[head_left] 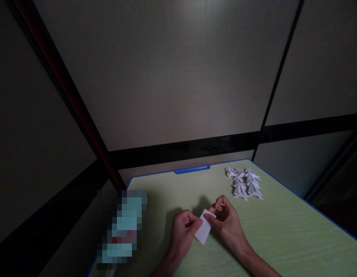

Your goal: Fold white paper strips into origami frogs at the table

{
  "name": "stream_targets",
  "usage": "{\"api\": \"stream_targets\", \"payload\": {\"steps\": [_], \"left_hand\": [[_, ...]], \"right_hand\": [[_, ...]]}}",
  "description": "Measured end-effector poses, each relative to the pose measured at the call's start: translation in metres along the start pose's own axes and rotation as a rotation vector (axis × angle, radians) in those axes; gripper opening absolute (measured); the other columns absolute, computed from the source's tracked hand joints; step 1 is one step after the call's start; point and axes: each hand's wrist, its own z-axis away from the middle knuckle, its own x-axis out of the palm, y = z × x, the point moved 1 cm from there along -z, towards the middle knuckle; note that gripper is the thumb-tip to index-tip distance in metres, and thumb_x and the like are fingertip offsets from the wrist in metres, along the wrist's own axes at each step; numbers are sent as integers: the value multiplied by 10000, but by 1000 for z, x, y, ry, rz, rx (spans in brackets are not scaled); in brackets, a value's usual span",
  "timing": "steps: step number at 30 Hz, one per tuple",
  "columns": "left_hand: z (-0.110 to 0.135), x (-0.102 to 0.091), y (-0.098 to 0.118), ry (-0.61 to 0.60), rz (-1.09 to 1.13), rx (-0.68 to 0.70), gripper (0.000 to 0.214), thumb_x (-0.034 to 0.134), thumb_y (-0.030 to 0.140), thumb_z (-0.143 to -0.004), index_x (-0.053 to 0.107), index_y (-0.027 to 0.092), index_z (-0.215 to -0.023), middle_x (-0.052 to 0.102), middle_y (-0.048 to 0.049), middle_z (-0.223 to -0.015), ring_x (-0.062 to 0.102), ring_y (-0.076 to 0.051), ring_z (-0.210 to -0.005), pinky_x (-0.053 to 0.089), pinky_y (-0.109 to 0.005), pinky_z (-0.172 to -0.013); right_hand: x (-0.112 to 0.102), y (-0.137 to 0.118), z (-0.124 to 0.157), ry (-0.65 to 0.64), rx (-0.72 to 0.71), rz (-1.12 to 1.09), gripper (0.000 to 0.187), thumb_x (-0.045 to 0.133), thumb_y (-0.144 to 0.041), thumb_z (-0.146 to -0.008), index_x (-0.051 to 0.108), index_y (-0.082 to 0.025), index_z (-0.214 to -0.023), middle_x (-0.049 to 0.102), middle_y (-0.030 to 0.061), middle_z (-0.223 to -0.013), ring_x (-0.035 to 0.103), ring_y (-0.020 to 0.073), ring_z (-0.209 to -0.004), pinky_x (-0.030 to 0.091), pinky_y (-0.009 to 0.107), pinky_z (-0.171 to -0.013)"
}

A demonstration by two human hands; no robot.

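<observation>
A small white piece of paper (204,232), shaped like a narrow rectangle, is held tilted above the table between both hands. My left hand (183,232) pinches its left edge, thumb on top. On the upper right edge, my right hand (226,221) grips the same paper between thumb and curled fingers. The fingertips behind the sheet are hidden. Beyond my right hand, several folded white paper figures (240,188) with pointed tips stand in rows.
The light green table (282,231) has a blue edge and a blue handle-like strip (192,169) at its far side. A pixelated pale teal object (126,219) is at the left edge. Large panelled doors (178,77) rise right behind the table.
</observation>
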Motion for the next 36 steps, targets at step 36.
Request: {"api": "stream_targets", "payload": {"steps": [36], "left_hand": [[0, -2, 2, 66, -113, 76, 114, 540, 193, -579, 520, 129, -487, 496, 18, -467, 440, -106, -476, 337, -192, -463]], "right_hand": [[-1, 9, -3, -65, 216, 70, 195, 690, -203, -465, 516, -115, -465, 497, -47, -434, 397, 64, -402, 295, 186, -417]]}}
